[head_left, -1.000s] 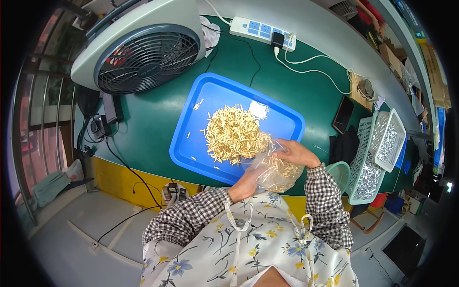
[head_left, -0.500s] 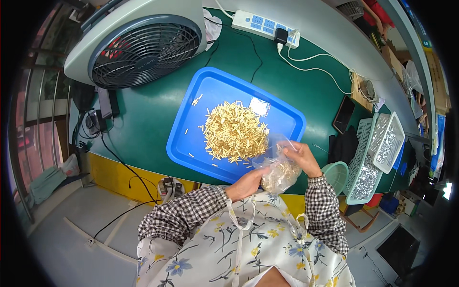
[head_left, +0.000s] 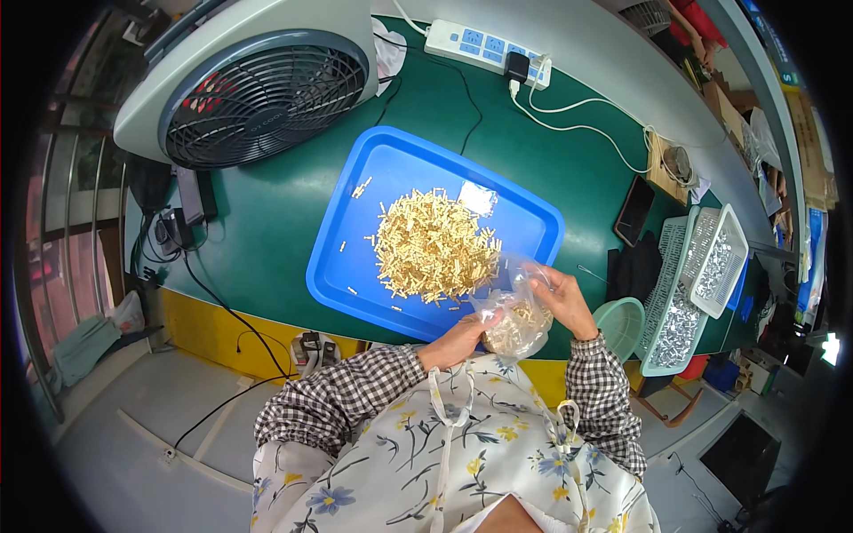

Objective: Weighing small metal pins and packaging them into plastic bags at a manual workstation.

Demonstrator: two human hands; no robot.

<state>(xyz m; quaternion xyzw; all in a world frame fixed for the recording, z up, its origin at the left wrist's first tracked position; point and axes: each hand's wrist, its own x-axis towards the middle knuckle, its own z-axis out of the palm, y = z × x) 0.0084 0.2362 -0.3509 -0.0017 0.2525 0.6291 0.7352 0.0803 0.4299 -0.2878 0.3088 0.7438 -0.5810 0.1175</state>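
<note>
A clear plastic bag (head_left: 515, 332) with small gold-coloured metal pieces inside hangs between my hands at the tray's near right edge. My left hand (head_left: 459, 341) grips the bag's left side, thumb on top of the film. At its upper right, my right hand (head_left: 562, 299) pinches the bag's rim with bent fingers. Just beyond lies a blue tray (head_left: 342, 266), holding a heap of short gold-coloured pieces (head_left: 435, 244). Several stray pieces are scattered at the tray's left. A small clear packet (head_left: 478, 198) rests beside the heap at the back.
A large fan (head_left: 267, 98) stands at the back left of the green table (head_left: 258, 240). A white power strip (head_left: 484, 49) with cables lies behind. To the right are a phone (head_left: 634, 210), a round green basket (head_left: 619, 327) and baskets of silvery parts (head_left: 673, 338).
My right hand has shifted slightly with the bag's rim, and the bag's upper part has changed shape a little. The whole view has moved slightly.
</note>
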